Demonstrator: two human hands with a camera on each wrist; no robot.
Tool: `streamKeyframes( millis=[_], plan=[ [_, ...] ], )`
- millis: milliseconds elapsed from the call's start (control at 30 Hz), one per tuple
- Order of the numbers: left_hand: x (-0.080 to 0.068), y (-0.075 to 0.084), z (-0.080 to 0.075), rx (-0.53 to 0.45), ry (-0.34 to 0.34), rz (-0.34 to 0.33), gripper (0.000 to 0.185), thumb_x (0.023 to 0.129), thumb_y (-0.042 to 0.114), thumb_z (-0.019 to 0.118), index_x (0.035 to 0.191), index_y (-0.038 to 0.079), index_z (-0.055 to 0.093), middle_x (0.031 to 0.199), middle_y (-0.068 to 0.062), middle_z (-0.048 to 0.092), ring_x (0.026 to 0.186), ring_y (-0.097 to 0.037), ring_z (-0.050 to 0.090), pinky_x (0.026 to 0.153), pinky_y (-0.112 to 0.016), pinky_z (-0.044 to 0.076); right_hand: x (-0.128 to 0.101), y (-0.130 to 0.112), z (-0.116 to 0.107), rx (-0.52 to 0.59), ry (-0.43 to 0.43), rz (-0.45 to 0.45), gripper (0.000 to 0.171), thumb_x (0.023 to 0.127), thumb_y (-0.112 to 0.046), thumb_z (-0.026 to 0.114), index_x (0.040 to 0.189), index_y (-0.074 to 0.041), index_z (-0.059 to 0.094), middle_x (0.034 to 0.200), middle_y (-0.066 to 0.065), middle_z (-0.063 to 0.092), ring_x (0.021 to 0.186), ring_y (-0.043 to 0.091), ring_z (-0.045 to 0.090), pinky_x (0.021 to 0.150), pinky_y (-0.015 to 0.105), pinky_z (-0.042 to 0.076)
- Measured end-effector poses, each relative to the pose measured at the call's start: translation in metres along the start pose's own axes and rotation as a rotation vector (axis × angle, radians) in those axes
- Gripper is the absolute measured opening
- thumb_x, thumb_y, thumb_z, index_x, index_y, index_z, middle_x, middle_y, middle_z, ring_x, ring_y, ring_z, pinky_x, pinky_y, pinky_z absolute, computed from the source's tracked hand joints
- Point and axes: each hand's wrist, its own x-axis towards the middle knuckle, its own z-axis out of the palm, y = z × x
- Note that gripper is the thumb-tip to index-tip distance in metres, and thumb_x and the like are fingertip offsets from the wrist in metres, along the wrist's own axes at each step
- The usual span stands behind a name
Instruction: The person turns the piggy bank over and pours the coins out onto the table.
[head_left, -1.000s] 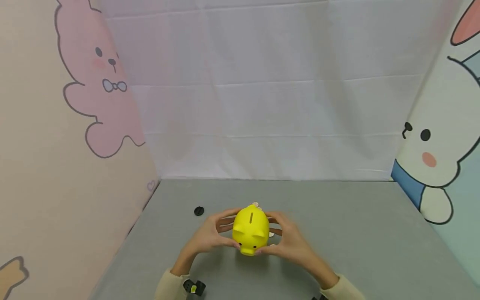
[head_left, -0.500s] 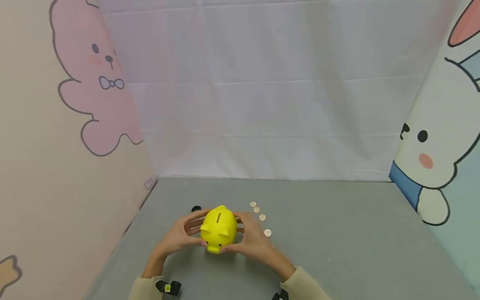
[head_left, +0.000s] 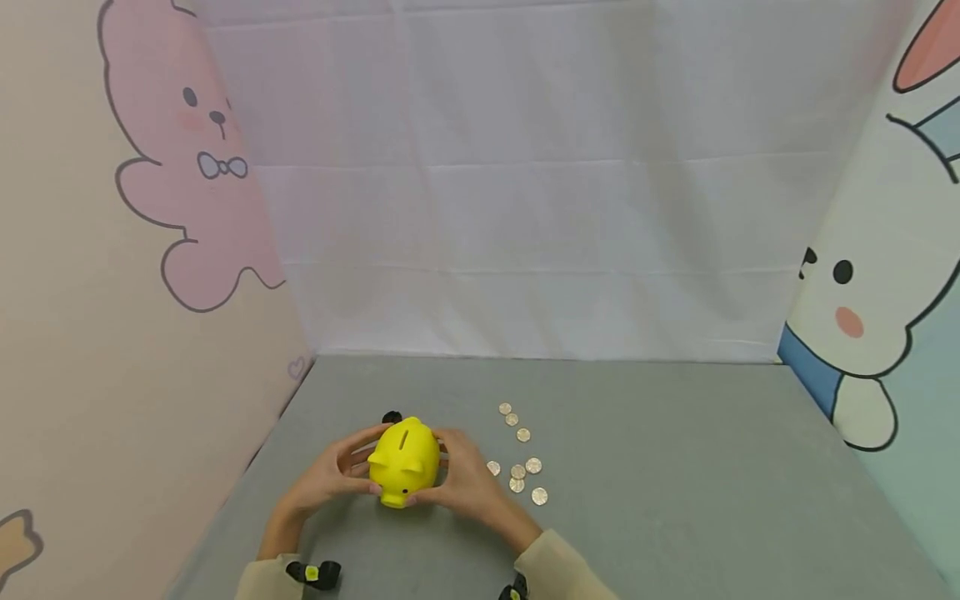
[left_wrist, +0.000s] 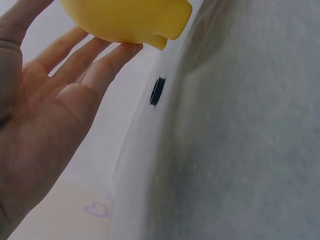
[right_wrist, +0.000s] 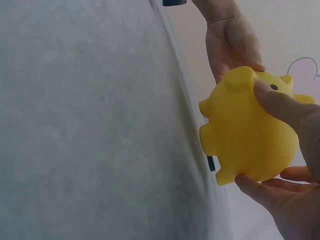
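Note:
A yellow piggy bank (head_left: 405, 462) with a coin slot on its back is held upright between both hands, its snout towards the person. My left hand (head_left: 330, 477) grips one flank, thumb near the snout and fingers along the side. On the opposite flank, my right hand (head_left: 467, 479) holds it the same way. In the right wrist view the legs of the piggy bank (right_wrist: 250, 130) stand off the grey tabletop. Just behind it lies a black round cap (head_left: 392, 417), partly hidden. Several coins (head_left: 533, 465) are scattered to the right of the right hand.
A grey cloth-covered table (head_left: 675, 467) spreads out under the hands. White cloth (head_left: 525, 208) hangs along its back edge. Walls with a pink bear (head_left: 202, 167) and a white rabbit (head_left: 862, 308) flank it. Black wrist cameras (head_left: 313, 573) sit at the cuffs.
Both hands have carried the piggy bank leftward, away from the coins, which now show fully on the table. It now overlaps the view of the black cap.

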Motion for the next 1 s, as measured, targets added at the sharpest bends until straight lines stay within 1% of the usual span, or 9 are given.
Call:
streamKeyframes(
  millis=[67,100,233,333,533,767,833,900,1000],
  plan=[
    [-0.002,0.0,-0.002,-0.004,0.002,-0.018,0.092,0.09,0.0,0.08,0.165,0.0,0.027,0.171,-0.003,0.033,0.141,0.005,0.052,0.111,-0.021,0.052,0.001,0.0,0.002,-0.015,-0.005,-0.001,0.092,0.075,-0.039,0.097,0.148,-0.005,0.051,0.143,0.011,0.058,0.129,0.026,0.061,0.106,0.041,0.06],
    [-0.003,-0.001,-0.003,-0.008,0.002,-0.026,0.092,0.09,0.0,0.08,0.165,0.0,0.026,0.172,-0.005,0.031,0.14,0.005,0.052,0.111,-0.022,0.052,0.001,0.0,0.003,-0.022,-0.007,-0.004,0.092,0.075,-0.039,0.097,0.148,-0.005,0.051,0.142,0.011,0.059,0.129,0.025,0.061,0.106,0.04,0.06],
    [-0.005,-0.005,-0.006,-0.003,0.006,-0.053,0.092,0.09,0.001,0.08,0.165,0.002,0.026,0.174,-0.023,0.02,0.138,0.005,0.055,0.11,-0.023,0.053,0.004,0.0,0.004,-0.048,-0.018,0.004,0.095,0.075,-0.04,0.096,0.15,-0.004,0.051,0.145,0.011,0.059,0.13,0.024,0.062,0.106,0.039,0.06],
    [-0.007,-0.007,-0.008,0.007,0.008,-0.07,0.092,0.091,0.001,0.079,0.166,0.003,0.026,0.172,-0.032,0.014,0.135,0.004,0.058,0.108,-0.023,0.055,0.006,0.001,0.006,-0.054,-0.033,0.023,0.096,0.076,-0.041,0.096,0.152,-0.003,0.05,0.147,0.01,0.06,0.132,0.023,0.062,0.106,0.038,0.059],
    [-0.008,-0.009,-0.008,0.029,0.022,-0.099,0.091,0.092,0.005,0.08,0.165,0.003,0.026,0.171,-0.034,0.015,0.13,0.003,0.062,0.105,-0.021,0.056,0.007,0.001,0.006,-0.083,-0.055,0.028,0.098,0.077,-0.046,0.094,0.155,-0.007,0.049,0.15,0.006,0.062,0.134,0.022,0.062,0.111,0.04,0.056],
    [-0.004,-0.008,-0.008,0.051,0.029,-0.097,0.089,0.092,0.006,0.08,0.164,0.002,0.028,0.17,-0.034,0.018,0.13,0.002,0.062,0.105,-0.02,0.056,0.009,0.0,0.003,-0.14,-0.071,0.045,0.098,0.08,-0.048,0.091,0.157,-0.009,0.046,0.155,0.006,0.058,0.141,0.024,0.058,0.119,0.045,0.05],
    [-0.003,-0.006,-0.008,0.083,0.029,-0.103,0.087,0.093,0.006,0.079,0.164,0.001,0.029,0.17,-0.034,0.021,0.132,-0.004,0.063,0.105,-0.022,0.056,0.008,-0.001,0.0,-0.149,-0.086,0.044,0.098,0.081,-0.052,0.089,0.158,-0.01,0.046,0.157,0.006,0.057,0.143,0.025,0.057,0.12,0.046,0.049],
    [-0.001,-0.001,-0.007,0.135,0.032,-0.118,0.086,0.094,0.008,0.078,0.164,0.002,0.029,0.17,-0.032,0.024,0.137,-0.018,0.062,0.108,-0.03,0.057,0.007,0.0,-0.004,-0.138,-0.108,0.046,0.093,0.084,-0.056,0.085,0.158,-0.013,0.047,0.158,0.004,0.056,0.145,0.024,0.055,0.121,0.048,0.047],
    [0.002,0.009,-0.005,0.246,0.048,-0.148,0.083,0.097,0.016,0.076,0.164,0.002,0.029,0.17,-0.03,0.027,0.145,-0.045,0.051,0.114,-0.051,0.053,0.003,0.001,-0.015,-0.131,-0.133,0.078,0.088,0.091,-0.064,0.074,0.159,-0.016,0.044,0.162,0.004,0.051,0.149,0.027,0.051,0.122,0.052,0.045]
  ],
)
